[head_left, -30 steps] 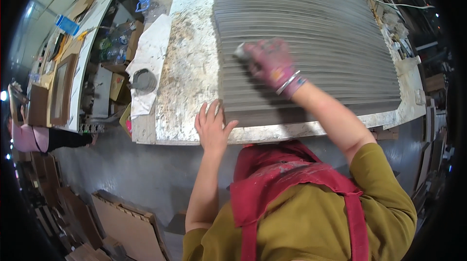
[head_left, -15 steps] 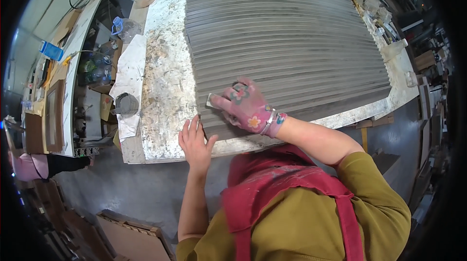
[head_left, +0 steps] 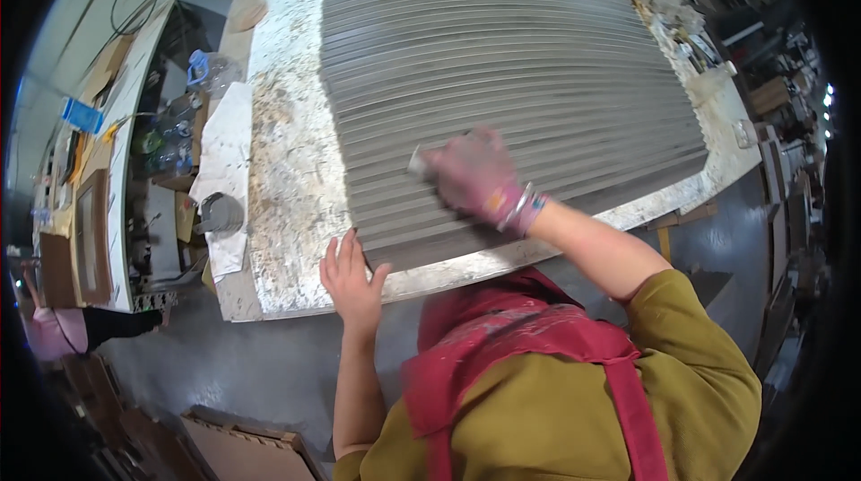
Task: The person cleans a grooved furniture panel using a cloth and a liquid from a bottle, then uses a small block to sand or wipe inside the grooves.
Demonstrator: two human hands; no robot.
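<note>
Right hand (head_left: 473,178), gloved, is gripping a small pale sanding block (head_left: 420,161) with fingers closed, pressing it flat on the grey strips (head_left: 502,59) near their front-left edge. Left hand (head_left: 352,276), bare with fingers spread open, is lying flat on the worktable (head_left: 285,212) by the strips' corner, probably bracing.

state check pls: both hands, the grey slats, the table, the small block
right hand: gloved, blurred, gripping a small block, pressed on the slats
small block: mostly hidden in the glove, one pale end showing
left hand: bare, flat, fingers spread on the near slat edge
grey slats: laid side by side, overlapping, covering most of the table
table: paint-speckled, bare strip at left
</note>
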